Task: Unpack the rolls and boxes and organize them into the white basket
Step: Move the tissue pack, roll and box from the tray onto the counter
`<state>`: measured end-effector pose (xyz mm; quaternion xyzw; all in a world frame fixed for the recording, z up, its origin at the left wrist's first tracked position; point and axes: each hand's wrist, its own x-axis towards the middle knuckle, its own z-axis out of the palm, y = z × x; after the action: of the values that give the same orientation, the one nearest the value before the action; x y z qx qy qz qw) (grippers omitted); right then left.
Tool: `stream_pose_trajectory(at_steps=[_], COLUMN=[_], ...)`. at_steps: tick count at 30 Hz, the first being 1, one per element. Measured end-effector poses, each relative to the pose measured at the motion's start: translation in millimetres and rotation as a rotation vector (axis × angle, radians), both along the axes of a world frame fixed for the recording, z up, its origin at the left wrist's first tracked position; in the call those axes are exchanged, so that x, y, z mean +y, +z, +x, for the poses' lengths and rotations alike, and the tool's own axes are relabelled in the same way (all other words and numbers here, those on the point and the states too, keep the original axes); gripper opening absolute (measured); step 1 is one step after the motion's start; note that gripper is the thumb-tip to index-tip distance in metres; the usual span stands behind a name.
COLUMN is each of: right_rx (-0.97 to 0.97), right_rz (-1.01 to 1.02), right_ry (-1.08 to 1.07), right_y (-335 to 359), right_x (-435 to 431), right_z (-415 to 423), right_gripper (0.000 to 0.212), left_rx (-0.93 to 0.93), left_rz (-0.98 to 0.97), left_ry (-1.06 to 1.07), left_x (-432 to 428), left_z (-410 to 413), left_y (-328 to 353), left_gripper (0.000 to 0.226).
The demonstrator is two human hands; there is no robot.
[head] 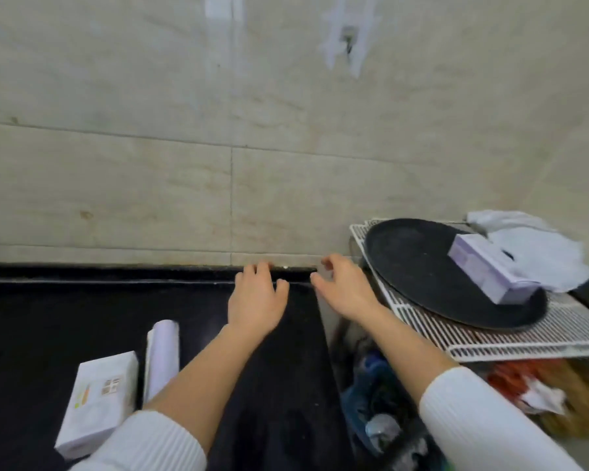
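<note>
A white box (97, 402) with small printed pictures lies on the black counter (65, 317) at the lower left. Beside it on the right lies a white roll (162, 356). A pale purple box (490, 273) rests on a round black tray (422, 266) at the right. My left hand (255, 297) hovers over the counter's far edge, fingers loosely curled, holding nothing. My right hand (342, 283) is beside it, fingers apart and empty, close to the rack's left corner. No white basket is in view.
A white wire rack (524, 334) carries the black tray, with crumpled white plastic bags (538, 246) behind it. Below the rack are bags and bottles (381, 402). A tiled wall (218, 164) rises right behind the counter.
</note>
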<state>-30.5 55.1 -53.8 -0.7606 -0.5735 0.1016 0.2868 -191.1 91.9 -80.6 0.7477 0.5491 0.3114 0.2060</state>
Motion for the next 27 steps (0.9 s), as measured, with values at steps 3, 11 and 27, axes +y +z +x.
stream_pose_trajectory(at_steps=[3,11,27], right_rx=[-0.065,-0.303,-0.167], right_rz=[0.093,-0.013,-0.155], right_ry=[-0.008,-0.260,-0.214], right_y=[29.2,63.8,41.5], right_x=[-24.5,-76.4,-87.6], right_z=[73.9,261.0,311.8], right_gripper=[0.038,0.055,0.062], left_rx=[-0.029,-0.041,0.150], left_rz=[0.044,-0.016,-0.059], left_ry=[-0.040,-0.080,0.028], left_x=[-18.3,-61.3,-65.4], left_z=[78.9,238.6,273.1], left_y=[18.9,21.4,-19.7], left_gripper=[0.041,0.047,0.056])
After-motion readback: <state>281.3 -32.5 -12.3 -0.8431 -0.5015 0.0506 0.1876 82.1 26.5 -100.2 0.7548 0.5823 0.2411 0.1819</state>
